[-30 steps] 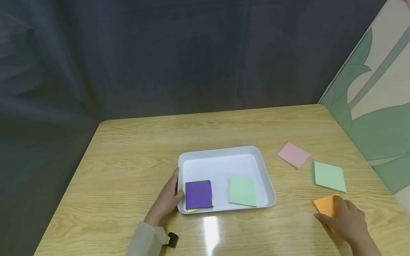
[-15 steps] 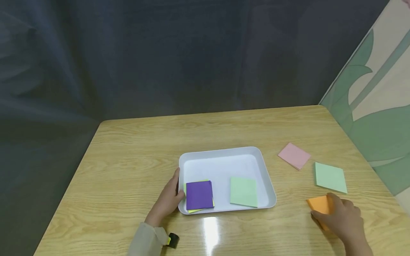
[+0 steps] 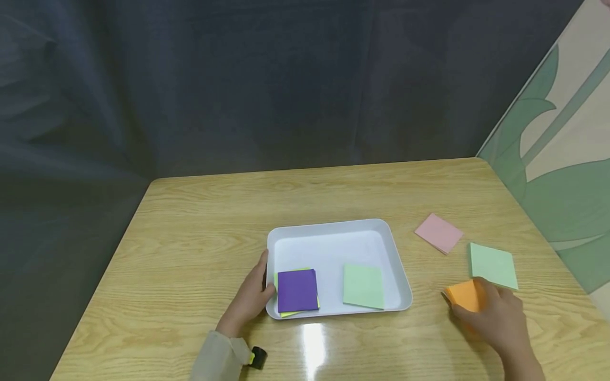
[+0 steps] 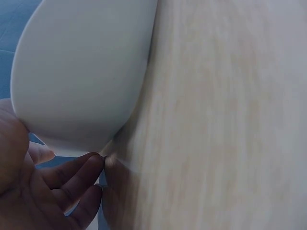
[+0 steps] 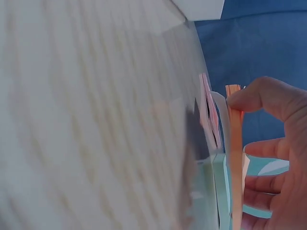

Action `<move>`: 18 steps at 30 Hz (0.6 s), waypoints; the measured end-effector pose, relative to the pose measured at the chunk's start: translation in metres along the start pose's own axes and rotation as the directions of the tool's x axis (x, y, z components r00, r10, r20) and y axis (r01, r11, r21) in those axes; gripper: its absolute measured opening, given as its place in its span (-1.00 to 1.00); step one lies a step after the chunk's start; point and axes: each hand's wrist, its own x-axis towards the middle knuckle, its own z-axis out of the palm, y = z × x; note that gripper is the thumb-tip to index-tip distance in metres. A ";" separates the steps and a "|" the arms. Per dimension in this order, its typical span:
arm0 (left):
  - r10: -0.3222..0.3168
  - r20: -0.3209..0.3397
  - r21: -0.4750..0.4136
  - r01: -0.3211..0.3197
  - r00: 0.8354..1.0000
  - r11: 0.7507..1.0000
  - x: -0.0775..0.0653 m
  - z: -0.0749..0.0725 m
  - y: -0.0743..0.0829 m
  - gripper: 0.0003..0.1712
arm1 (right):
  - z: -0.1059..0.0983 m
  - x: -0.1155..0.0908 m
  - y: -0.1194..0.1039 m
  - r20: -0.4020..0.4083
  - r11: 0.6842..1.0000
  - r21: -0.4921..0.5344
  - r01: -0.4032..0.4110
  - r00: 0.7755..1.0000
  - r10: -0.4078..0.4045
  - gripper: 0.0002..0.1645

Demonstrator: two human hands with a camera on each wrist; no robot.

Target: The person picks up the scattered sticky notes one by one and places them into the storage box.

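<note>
My left hand (image 3: 250, 293) grips the left side of a white tray (image 3: 329, 226), thumb at the rim and fingers along the outer wall. The left wrist view shows fingertips low against the tray wall (image 4: 86, 72). Inside the tray, a purple sticky-note pad (image 3: 297, 291) lies over a yellow one (image 3: 292, 314), and a light green pad (image 3: 363, 286) lies at the right. My right hand (image 3: 498, 315) pinches an orange sticky-note pad (image 3: 464, 295) between thumb and fingers, held tilted close over the table. Its layered edge shows in the right wrist view, and the hand covers part of it.
Right of the tray lie a pink pad (image 3: 439, 233) and another light green pad (image 3: 493, 264), the latter just beyond my right hand. A dark curtain (image 3: 305, 90) hangs behind the wooden table (image 3: 200, 211). A patterned wall (image 3: 567, 201) borders the right side.
My right hand has moved left and slightly away from me with the orange pad, which now tilts more. My left hand and the tray stay in place.
</note>
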 end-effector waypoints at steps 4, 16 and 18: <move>-0.003 0.002 -0.008 0.003 1.000 1.000 0.000 0.000 0.000 -0.15 | 0.003 0.003 -0.006 -0.034 0.998 0.013 0.060 0.998 -0.059 -0.20; -0.002 -0.002 -0.012 0.002 1.000 1.000 0.000 0.000 0.002 -0.15 | 0.006 0.012 -0.029 -0.028 0.988 0.113 0.110 0.994 -0.107 -0.19; -0.001 -0.003 -0.009 0.001 1.000 1.000 0.000 0.000 0.001 -0.15 | 0.006 0.013 -0.035 -0.024 0.984 0.130 0.121 0.993 -0.119 -0.19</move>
